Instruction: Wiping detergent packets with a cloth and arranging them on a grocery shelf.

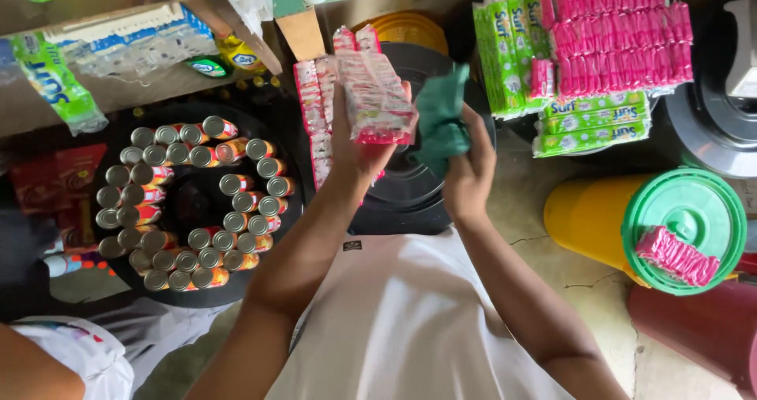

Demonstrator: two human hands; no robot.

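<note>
Two hands up: my left hand (359,143) grips pink sachet strips (371,92), my right hand (469,171) clutches a green cloth (441,116), above the black lid's (410,187) near edge.

Two hands: left hand (359,143), right hand (471,167), both at centre frame. One green cloth (441,116). One bundle of pink-white sachet strips (371,92). Roughly forty tin cans (197,203) at left, exact count unclear. One green lid (714,203) at right, one pink sachet pack (676,256) on it. One yellow bucket (587,218).
</note>
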